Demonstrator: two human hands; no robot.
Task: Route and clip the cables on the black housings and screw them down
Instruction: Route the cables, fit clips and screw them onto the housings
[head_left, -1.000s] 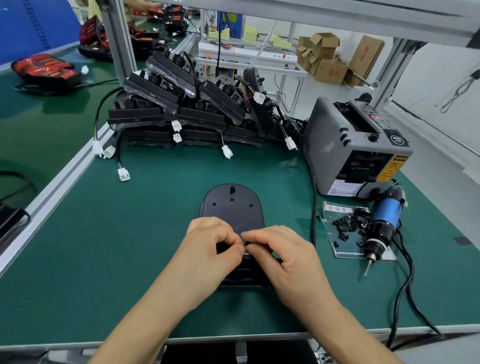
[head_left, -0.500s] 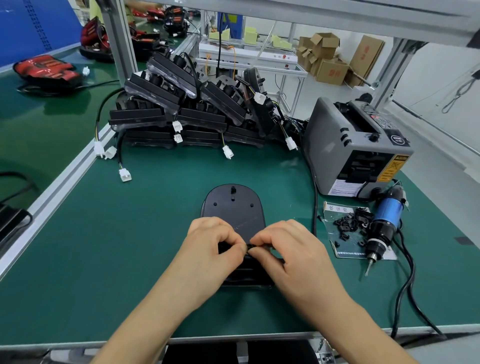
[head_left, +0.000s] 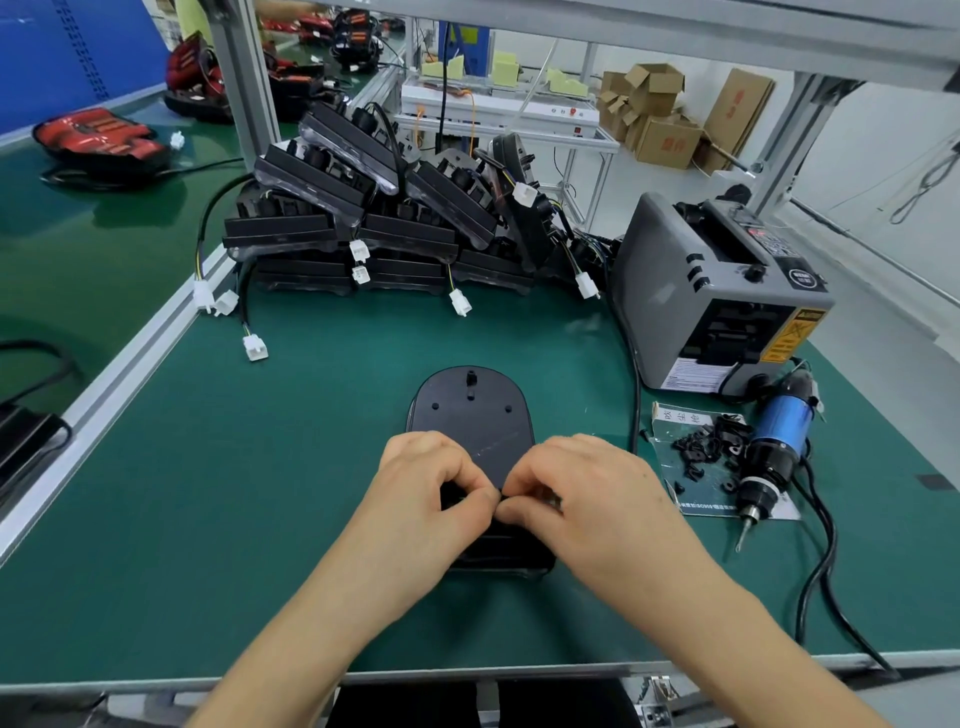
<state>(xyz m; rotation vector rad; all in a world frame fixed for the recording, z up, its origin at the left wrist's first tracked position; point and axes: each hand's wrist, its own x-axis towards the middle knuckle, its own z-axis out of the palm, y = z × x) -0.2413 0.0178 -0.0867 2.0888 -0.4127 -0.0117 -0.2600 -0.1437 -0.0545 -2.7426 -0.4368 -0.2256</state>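
A pile of housings (head_left: 332, 228) stood far left. In the near middle the left hand (head_left: 431, 493) and the right hand (head_left: 587, 499), fingers curled narrow, pinched one spot on the black housing (head_left: 470, 415) lying flat on the green mat (head_left: 260, 493); loose clips (head_left: 701, 452) and the screwdriver (head_left: 779, 447) lay right

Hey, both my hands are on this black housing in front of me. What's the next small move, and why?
Probably finish seating the hidden part before reaching right. The left hand and right hand meet, fingers curled, over the middle of the housing, covering what they work on, and the blue screwdriver lies untouched beside the black clips.
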